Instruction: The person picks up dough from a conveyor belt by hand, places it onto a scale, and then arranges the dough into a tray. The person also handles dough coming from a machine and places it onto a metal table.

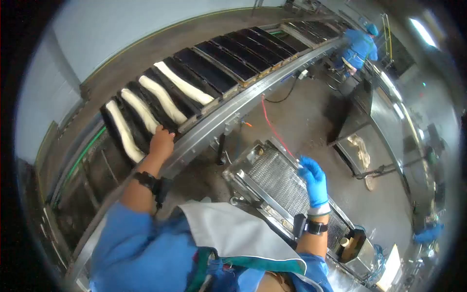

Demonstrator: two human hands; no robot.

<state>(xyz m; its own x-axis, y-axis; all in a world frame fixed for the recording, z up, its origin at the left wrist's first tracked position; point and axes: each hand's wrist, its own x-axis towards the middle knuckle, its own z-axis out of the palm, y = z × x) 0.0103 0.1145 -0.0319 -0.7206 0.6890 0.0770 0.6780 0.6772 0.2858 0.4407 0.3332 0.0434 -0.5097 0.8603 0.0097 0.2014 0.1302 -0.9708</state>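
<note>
My bare left hand (pixel 162 142) is at the near end of a pale dough strip (pixel 139 108) in a black pan. Its fingers curl down at the end of the dough and the pan edge; what they grip is hidden. Several such strips lie lengthwise in the dark pans, among them one dough strip (pixel 182 82) farther along. Away from the line, my right hand (pixel 312 179), in a blue glove, is raised above a metal mesh surface. Its fingers are bent together, and a small thing at their tips is too blurred to name.
Black pans (pixel 233 56) continue along the metal conveyor (pixel 265 80). The mesh-topped metal frame (pixel 279 177) stands to my right, with a metal box (pixel 357 253) at its near end. A co-worker in blue (pixel 359 47) is at the far right, near a metal table (pixel 377 109).
</note>
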